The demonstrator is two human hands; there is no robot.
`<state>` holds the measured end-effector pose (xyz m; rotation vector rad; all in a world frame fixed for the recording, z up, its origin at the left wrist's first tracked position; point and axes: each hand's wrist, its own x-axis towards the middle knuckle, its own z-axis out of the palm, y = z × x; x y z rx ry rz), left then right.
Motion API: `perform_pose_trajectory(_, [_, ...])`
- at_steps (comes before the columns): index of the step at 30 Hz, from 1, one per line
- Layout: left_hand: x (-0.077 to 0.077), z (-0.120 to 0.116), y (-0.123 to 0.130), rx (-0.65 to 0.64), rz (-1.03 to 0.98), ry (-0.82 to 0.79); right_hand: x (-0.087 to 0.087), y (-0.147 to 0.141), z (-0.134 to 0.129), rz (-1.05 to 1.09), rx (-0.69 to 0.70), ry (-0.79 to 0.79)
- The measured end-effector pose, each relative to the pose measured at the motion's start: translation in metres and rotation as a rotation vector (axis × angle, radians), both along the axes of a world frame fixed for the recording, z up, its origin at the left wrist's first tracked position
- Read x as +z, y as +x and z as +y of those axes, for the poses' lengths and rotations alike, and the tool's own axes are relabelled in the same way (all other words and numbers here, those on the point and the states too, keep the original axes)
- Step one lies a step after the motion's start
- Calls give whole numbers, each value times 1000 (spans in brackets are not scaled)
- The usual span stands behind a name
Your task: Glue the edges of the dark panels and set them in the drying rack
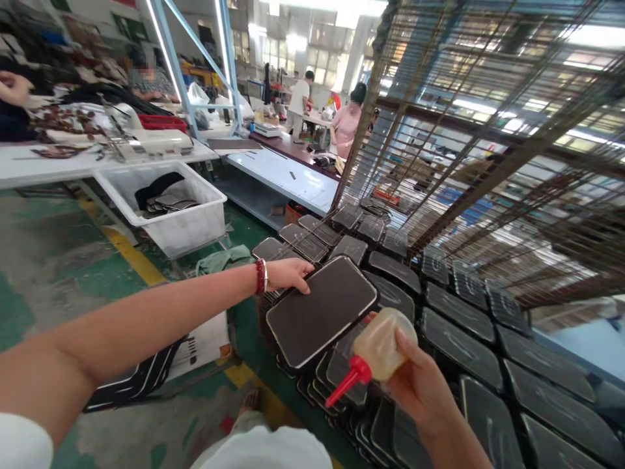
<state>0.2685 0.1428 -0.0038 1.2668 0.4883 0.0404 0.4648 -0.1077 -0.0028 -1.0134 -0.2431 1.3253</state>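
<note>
My left hand [291, 273] grips the upper left edge of a dark rounded rectangular panel [322, 309] with a pale line of glue round its rim. The thumb lies on the panel's face, and the other fingers are partly hidden at its edge. In my right hand [415, 371] is a squeeze bottle [385, 342], cloudy yellowish, with its red nozzle [349, 381] pointing down and left. The bottle is just right of the panel, above more dark panels [463, 309] lying in rows on wire shelving.
A raised wire rack [469, 130] leans over the panels at the right. At the left stand a white plastic bin [185, 225] holding dark pieces and a sewing machine [151, 143] on a table. Several people work farther back, beyond a pale bench [288, 176].
</note>
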Motion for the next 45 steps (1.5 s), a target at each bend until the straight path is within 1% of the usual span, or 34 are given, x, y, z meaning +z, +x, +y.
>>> perform_pose_trajectory(3, [3, 1, -14, -28, -14, 3, 11, 21, -10, -102, -109, 52])
perform_pose_trajectory(6, [10, 1, -28, -101, 2, -7, 28, 43, -14, -293, -330, 121])
perform_pose_trajectory(8, [14, 0, -32, -139, 12, -21, 39, 51, -12, -426, -461, 157])
perform_pose_trajectory(10, [17, -3, -35, -159, 22, -34, 46, 53, -8, -523, -522, 182])
perform_pose_trajectory(12, [20, -5, -36, -165, 33, -30, 49, 51, -5, -585, -529, 199])
perform_pose_trajectory(16, [23, -6, -38, -159, 35, -16, 43, 46, -5, -645, -571, 205])
perform_pose_trajectory(21, [19, -8, -40, -117, 33, -50, 33, 37, -8, -566, -584, 168])
perform_pose_trajectory(26, [14, -12, -40, -82, 31, -92, 26, 31, -8, -548, -685, 167])
perform_pose_trajectory(30, [11, -13, -39, -77, 7, -114, 18, 30, -9, -517, -726, 149])
perform_pose_trajectory(35, [9, -15, -39, -72, -25, -132, 8, 20, -13, -474, -740, 124])
perform_pose_trajectory(40, [8, -17, -39, -51, -20, -155, 1, 6, -18, -466, -702, 99])
perform_pose_trajectory(45, [2, -16, -39, -31, -29, -194, -3, -9, -20, -446, -687, 68])
